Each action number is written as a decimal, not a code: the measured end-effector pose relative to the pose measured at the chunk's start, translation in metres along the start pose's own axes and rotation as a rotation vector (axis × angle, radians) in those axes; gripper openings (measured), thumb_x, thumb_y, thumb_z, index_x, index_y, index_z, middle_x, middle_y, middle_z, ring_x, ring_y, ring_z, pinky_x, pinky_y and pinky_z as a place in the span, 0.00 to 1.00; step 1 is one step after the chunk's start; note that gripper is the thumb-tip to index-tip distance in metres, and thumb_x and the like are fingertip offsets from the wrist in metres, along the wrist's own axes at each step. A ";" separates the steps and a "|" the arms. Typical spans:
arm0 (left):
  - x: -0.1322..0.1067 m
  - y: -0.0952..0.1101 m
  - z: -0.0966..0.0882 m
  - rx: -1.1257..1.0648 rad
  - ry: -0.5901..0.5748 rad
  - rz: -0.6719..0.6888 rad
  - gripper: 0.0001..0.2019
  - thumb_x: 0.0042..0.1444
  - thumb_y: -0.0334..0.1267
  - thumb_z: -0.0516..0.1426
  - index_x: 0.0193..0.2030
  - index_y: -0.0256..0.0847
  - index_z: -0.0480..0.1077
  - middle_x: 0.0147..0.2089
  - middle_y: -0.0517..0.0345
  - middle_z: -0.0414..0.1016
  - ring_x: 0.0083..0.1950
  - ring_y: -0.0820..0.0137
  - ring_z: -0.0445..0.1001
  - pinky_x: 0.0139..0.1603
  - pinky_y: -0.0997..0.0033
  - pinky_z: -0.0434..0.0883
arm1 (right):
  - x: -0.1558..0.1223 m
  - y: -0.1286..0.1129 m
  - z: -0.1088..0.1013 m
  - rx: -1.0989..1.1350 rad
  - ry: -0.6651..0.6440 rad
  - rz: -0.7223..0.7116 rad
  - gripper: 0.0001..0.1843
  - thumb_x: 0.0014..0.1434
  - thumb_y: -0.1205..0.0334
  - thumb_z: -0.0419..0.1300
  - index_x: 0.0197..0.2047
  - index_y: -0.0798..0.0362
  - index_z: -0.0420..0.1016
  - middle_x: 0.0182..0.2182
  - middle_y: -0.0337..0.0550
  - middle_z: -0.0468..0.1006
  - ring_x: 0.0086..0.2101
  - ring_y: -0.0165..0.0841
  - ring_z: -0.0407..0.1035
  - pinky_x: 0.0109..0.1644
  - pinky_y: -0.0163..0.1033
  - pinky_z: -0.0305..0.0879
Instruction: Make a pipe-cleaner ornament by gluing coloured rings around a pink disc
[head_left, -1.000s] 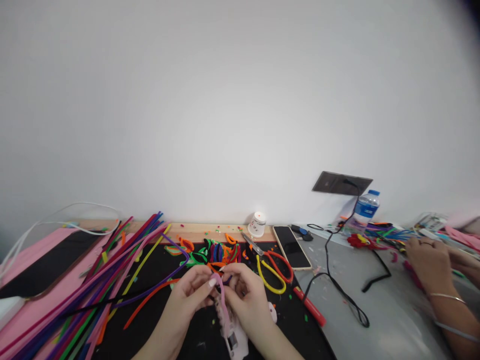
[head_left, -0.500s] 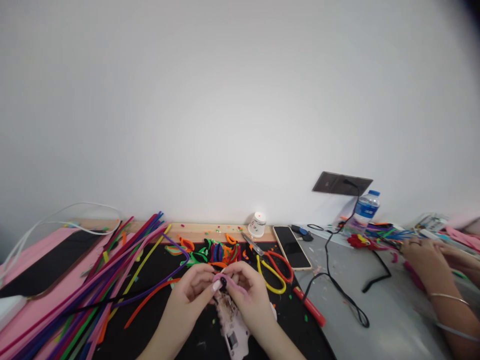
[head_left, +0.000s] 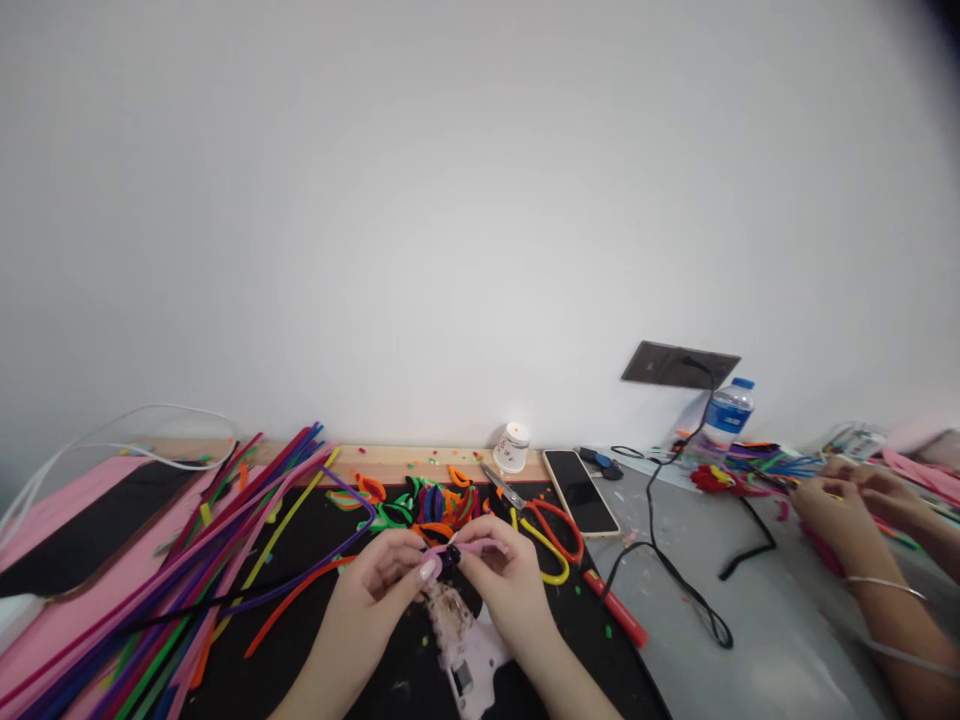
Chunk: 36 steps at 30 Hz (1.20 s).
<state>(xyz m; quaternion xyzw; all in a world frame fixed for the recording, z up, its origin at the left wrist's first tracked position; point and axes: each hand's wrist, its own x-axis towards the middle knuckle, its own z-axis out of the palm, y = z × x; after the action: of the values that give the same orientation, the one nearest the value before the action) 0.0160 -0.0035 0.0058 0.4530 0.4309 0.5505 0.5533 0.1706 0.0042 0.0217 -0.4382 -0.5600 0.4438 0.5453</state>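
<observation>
Head view: pink pipe cleaner point(head_left: 480, 546), pinched at its dark-tipped bend between left hand point(head_left: 379, 585) and right hand point(head_left: 514, 585), just above the pink glue gun point(head_left: 469, 655) on the table point(head_left: 750, 620); likely light, fuzzy, wire-cored, bendable, best gripped close beside the bend.
</observation>
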 end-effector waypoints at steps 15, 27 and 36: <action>-0.002 -0.002 -0.002 0.068 -0.050 0.060 0.05 0.45 0.36 0.65 0.22 0.40 0.75 0.24 0.61 0.72 0.28 0.69 0.71 0.30 0.73 0.69 | 0.005 0.004 -0.006 0.268 -0.074 0.301 0.17 0.48 0.51 0.68 0.27 0.53 0.68 0.17 0.34 0.68 0.14 0.22 0.50 0.17 0.29 0.39; -0.001 -0.003 -0.004 0.088 -0.051 0.053 0.06 0.45 0.38 0.65 0.22 0.40 0.75 0.24 0.61 0.73 0.27 0.69 0.70 0.29 0.73 0.67 | 0.006 0.004 -0.015 0.282 -0.218 0.359 0.23 0.54 0.47 0.62 0.18 0.55 0.69 0.14 0.35 0.68 0.13 0.22 0.50 0.17 0.29 0.40; 0.003 0.000 -0.006 0.080 0.080 0.061 0.10 0.41 0.44 0.68 0.23 0.41 0.77 0.23 0.60 0.76 0.27 0.67 0.72 0.29 0.72 0.68 | -0.005 -0.042 -0.030 0.382 -0.495 0.197 0.24 0.44 0.39 0.67 0.22 0.54 0.78 0.23 0.45 0.75 0.22 0.32 0.67 0.27 0.37 0.63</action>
<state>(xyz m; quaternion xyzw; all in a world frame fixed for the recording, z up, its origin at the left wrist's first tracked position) 0.0103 -0.0004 0.0050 0.4652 0.4602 0.5672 0.5000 0.2008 -0.0094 0.0615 -0.2589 -0.5371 0.6846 0.4193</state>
